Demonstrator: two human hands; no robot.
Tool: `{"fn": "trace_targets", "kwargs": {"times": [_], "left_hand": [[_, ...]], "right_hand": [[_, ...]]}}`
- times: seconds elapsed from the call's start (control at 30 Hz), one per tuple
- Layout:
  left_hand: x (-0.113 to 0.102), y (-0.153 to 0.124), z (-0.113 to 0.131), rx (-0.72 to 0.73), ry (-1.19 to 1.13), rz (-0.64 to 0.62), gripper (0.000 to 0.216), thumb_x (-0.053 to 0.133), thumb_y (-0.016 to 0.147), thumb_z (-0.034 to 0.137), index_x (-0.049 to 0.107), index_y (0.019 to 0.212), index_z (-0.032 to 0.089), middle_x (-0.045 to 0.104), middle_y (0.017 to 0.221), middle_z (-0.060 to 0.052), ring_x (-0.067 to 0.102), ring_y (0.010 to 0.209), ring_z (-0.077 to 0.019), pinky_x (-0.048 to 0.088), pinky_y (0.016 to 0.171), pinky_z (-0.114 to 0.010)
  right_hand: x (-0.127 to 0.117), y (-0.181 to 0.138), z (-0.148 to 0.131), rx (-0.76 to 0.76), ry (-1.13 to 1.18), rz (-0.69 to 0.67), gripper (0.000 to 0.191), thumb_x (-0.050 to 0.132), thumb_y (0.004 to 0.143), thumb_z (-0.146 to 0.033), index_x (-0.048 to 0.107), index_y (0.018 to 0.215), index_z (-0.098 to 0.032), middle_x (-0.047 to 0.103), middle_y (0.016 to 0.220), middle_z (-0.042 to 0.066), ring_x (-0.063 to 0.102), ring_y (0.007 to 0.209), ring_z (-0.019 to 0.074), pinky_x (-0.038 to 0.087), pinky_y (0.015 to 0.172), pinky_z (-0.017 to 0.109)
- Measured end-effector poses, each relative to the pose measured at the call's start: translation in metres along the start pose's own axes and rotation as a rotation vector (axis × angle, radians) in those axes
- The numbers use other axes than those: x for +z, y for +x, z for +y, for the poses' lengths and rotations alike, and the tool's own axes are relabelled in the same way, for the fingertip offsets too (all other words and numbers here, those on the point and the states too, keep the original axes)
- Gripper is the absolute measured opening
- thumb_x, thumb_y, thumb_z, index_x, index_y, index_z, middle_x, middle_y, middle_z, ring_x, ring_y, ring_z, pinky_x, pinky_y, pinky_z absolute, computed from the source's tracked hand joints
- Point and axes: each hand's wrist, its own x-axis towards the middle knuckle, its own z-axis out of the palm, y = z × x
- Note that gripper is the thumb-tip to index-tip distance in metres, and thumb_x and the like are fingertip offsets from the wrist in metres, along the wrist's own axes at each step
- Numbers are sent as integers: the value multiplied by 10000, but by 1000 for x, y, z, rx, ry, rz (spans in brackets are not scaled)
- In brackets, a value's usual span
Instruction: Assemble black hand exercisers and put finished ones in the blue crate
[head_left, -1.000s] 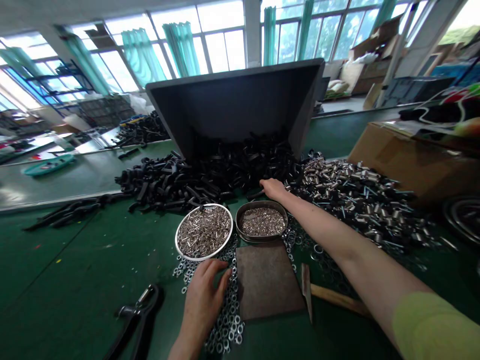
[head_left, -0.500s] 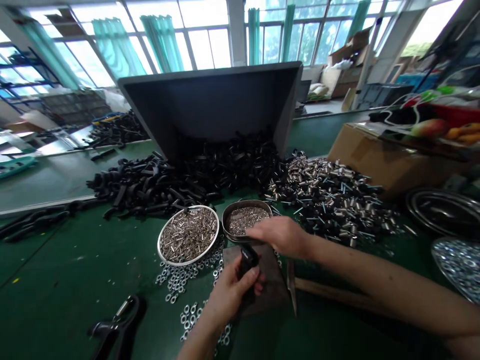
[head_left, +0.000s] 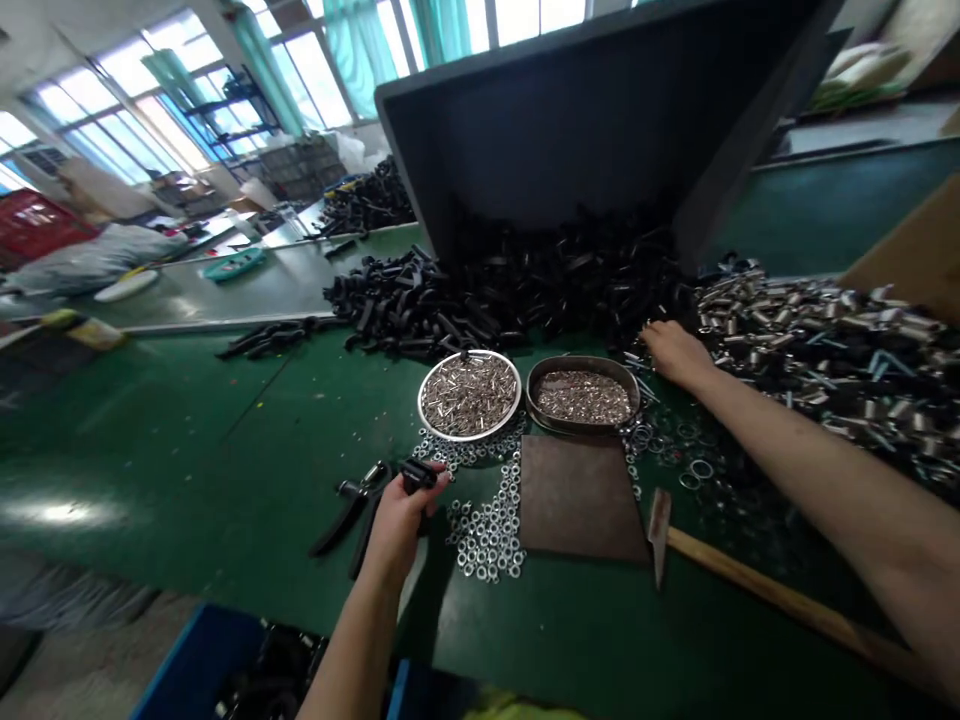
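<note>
My left hand [head_left: 401, 515] is closed around a black plastic handle piece [head_left: 418, 475], held low over the table. Just left of it lies a black V-shaped hand grip [head_left: 352, 505] with a metal piece across its top. My right hand [head_left: 675, 352] reaches far forward, fingers curled down at the left edge of the heap of silver springs and bolts [head_left: 810, 340]. What those fingers hold, if anything, is too small to make out. Between the hands are a round dish of metal pins [head_left: 471, 395], an oval tin of small metal pieces [head_left: 585, 395] and loose nuts [head_left: 487, 540].
A brown metal plate [head_left: 581, 500] lies before the tin, with a wooden-handled hammer [head_left: 750, 580] at its right. Behind the dishes, black handles [head_left: 420, 305] spill from a tipped grey bin [head_left: 570, 120]. A blue crate [head_left: 187, 665] stands below the table's front edge.
My left hand has carried the black handle piece off the metal plate towards the left. My right hand has gone from beside the tin to the heap's edge. The view has shifted left and down.
</note>
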Motion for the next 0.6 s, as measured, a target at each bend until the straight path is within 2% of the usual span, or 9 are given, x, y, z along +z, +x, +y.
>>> {"fn": "trace_targets", "kwargs": {"times": [0.07,0.13,0.2,0.3,0.4,0.47,0.6], "left_hand": [[-8,2,-5,46,190,7,372,723,622,393,665,867,119,496,528,45,427,495,-95,296,510,-217],[-7,4,-8,138,391,-24,292,658,701,364,683,884,139,599,634,2,531,601,-141,375,591,-242],[4,7,-11,279,614,-66,217,574,766,253,691,930,173,663,808,-35,594,757,-175,418,703,-269],[25,14,-13,435,973,-46,312,488,766,105,676,993,207,660,964,-63,610,842,-191,433,737,-280],[41,20,-14,468,1248,45,285,472,762,79,660,946,189,651,963,-88,614,848,-216,441,693,-286],[45,22,-13,475,1348,72,249,457,781,84,643,911,187,651,933,-89,613,858,-222,441,672,-282],[43,21,-10,459,1417,40,232,426,824,109,621,907,203,655,937,-70,618,856,-207,440,661,-270]], "right_hand": [[-2,-2,2,-20,7,-6,321,357,878,-65,590,1096,-39,544,1105,213,522,1023,241,382,820,342],[-4,-4,2,-15,15,-6,325,373,892,-117,591,1111,-16,535,1115,222,549,990,226,375,782,332],[-7,-3,0,4,23,-1,336,402,891,-178,610,1074,13,537,1106,239,568,971,223,369,754,333],[-9,0,-5,51,32,10,359,414,882,-210,637,996,49,557,1061,268,584,968,237,363,734,344],[-11,5,-9,84,42,7,368,394,860,-139,607,1087,59,570,1067,293,583,1006,260,367,730,350],[-13,6,-10,84,50,-33,395,412,823,-92,589,1147,47,595,1064,293,589,1011,268,378,738,350],[-18,-4,-8,38,65,-162,423,513,738,-59,642,1141,-62,675,1032,190,626,949,238,420,770,309]]}}
